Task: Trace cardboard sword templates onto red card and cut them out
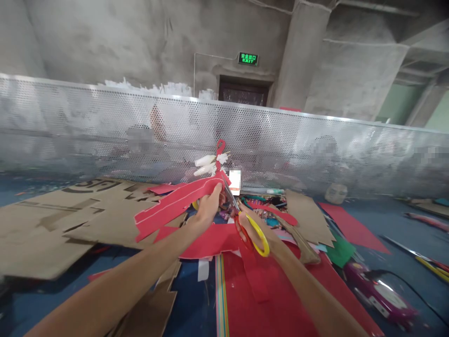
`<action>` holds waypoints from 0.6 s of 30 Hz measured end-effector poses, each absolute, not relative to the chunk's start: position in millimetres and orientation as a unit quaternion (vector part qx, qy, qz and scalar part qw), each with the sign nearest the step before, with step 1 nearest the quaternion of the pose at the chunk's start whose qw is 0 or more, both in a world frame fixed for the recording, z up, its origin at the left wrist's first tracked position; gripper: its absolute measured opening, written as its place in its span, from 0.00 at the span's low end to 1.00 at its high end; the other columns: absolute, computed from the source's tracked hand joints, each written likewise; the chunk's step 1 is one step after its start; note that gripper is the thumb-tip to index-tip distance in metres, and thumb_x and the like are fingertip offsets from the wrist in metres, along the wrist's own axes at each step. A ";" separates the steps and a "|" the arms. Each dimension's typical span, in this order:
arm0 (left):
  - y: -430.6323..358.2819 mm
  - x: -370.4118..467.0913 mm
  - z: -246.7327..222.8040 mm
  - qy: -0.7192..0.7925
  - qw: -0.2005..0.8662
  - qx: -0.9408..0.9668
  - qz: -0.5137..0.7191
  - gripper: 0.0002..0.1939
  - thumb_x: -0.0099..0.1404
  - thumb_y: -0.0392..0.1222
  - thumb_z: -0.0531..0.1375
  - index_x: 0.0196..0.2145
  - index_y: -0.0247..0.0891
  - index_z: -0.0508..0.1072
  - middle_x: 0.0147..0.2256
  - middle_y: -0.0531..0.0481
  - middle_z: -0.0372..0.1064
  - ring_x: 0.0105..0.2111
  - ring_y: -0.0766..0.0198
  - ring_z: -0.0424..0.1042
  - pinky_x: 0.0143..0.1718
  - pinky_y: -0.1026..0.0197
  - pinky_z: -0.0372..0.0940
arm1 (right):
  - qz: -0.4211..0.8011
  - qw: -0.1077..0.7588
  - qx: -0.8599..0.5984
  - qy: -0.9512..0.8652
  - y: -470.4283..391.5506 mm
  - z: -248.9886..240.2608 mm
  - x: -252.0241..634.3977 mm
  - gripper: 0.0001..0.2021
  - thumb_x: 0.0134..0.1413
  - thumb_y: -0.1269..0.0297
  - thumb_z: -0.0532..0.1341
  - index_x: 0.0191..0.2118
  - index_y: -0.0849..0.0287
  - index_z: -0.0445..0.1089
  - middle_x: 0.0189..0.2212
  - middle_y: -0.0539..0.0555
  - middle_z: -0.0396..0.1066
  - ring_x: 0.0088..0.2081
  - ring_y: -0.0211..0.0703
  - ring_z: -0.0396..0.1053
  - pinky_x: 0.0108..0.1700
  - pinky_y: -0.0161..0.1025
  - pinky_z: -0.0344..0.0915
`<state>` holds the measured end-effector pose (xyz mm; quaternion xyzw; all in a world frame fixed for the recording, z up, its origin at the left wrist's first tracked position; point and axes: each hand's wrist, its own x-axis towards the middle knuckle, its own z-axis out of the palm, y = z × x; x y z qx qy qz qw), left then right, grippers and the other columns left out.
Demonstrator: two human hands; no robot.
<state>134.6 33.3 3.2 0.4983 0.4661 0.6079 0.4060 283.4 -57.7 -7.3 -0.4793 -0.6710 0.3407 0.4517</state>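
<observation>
My left hand [210, 203] pinches a long red strip [175, 203] marked with pale lines; the strip stretches out to the left. In my right hand [244, 224] is a pair of scissors [260, 234] with yellow and red handles, fingers wrapped round them. The scissor blades point up and away, at the right end of the strip beside my left fingertips. How far the blades are apart is hard to make out. Under both hands lies another red piece [213, 241].
Brown cardboard [38, 234] covers the left side. A large red sheet [252, 299] lies in front, a purple device [380, 292] with a cable at right, and more scissors [417, 257] far right. Behind stand a lit phone [235, 183] and a perforated metal panel [175, 126].
</observation>
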 end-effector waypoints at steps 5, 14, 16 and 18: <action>31.0 135.4 4.1 0.453 0.400 0.508 0.613 0.30 0.63 0.64 0.58 0.14 0.39 0.69 0.19 0.46 0.68 0.23 0.60 0.67 0.29 0.59 0.60 | 0.336 0.443 -0.426 -0.713 -56.8 -6.8 286.6 0.28 0.60 0.32 0.48 0.38 0.55 0.61 0.21 0.47 0.61 0.17 0.34 0.59 0.20 0.32 0.55; 20.4 135.3 11.7 0.465 0.390 0.518 0.603 0.30 0.64 0.62 0.57 0.13 0.40 0.69 0.17 0.47 0.66 0.22 0.60 0.66 0.29 0.58 0.61 | 0.325 0.439 -0.438 -0.714 -58.5 -3.9 286.1 0.29 0.58 0.30 0.48 0.35 0.54 0.58 0.20 0.47 0.62 0.18 0.37 0.60 0.20 0.34 0.54; 19.0 135.8 13.2 0.458 0.395 0.516 0.606 0.29 0.64 0.61 0.57 0.13 0.40 0.69 0.16 0.47 0.65 0.21 0.61 0.65 0.28 0.58 0.60 | 0.322 0.437 -0.439 -0.715 -59.3 -2.5 286.5 0.29 0.59 0.30 0.48 0.36 0.55 0.59 0.19 0.47 0.61 0.17 0.36 0.59 0.20 0.34 0.54; 18.7 135.9 13.7 0.450 0.398 0.516 0.611 0.29 0.64 0.61 0.58 0.12 0.40 0.68 0.16 0.48 0.64 0.21 0.61 0.65 0.29 0.58 0.60 | 0.321 0.435 -0.436 -0.719 -60.1 -1.0 287.1 0.29 0.59 0.30 0.48 0.35 0.55 0.59 0.18 0.46 0.60 0.17 0.36 0.59 0.21 0.33 0.55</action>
